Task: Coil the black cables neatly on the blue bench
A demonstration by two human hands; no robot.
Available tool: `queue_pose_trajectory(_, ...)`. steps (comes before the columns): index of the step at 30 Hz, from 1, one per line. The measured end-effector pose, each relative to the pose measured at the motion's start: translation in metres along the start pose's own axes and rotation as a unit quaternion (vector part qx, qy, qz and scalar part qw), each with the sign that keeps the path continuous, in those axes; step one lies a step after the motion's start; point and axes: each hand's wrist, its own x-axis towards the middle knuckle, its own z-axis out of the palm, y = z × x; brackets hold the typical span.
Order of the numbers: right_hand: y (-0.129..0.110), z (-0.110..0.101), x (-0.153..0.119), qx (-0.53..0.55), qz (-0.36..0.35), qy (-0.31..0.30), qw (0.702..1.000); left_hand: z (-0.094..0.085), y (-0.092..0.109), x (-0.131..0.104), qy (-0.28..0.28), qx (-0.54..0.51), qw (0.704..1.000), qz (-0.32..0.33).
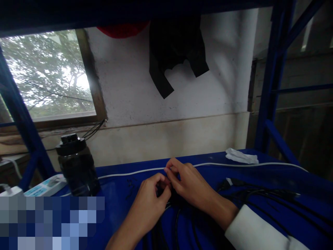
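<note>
The only view is from a camera worn on the person's head, looking forward and somewhat down across the blue worktop (111,211) towards the wall (125,86) behind it. The left hand (154,194) and right hand (188,180) are near, just below the centre, with the forearms entering from the bottom edge. The window (49,73) lies farther off at upper left, and a dark beam (52,21) crosses the top. The worktop's back edge climbs gently to the right. Coarse squares cover the lower left corner, and the area beneath the hands looks too dim to judge its depth fairly. No second view shares this scene
</note>
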Motion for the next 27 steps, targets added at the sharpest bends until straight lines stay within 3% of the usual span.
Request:
queue_pose_trajectory(8, 0.0021, 0.0034, 0.0018, 0.070, -0.014, 0.006, 0.997, 0.0006, -0.0019, 0.0011, 0.004, -0.010, 1.000, 0.001)
queue_pose_trajectory(27, -0.0029, 0.0003, 0.0020, 0.055, -0.011, 0.032, 0.998, -0.0019, -0.0007, 0.0007, -0.001, 0.000, 1.000, 0.000)
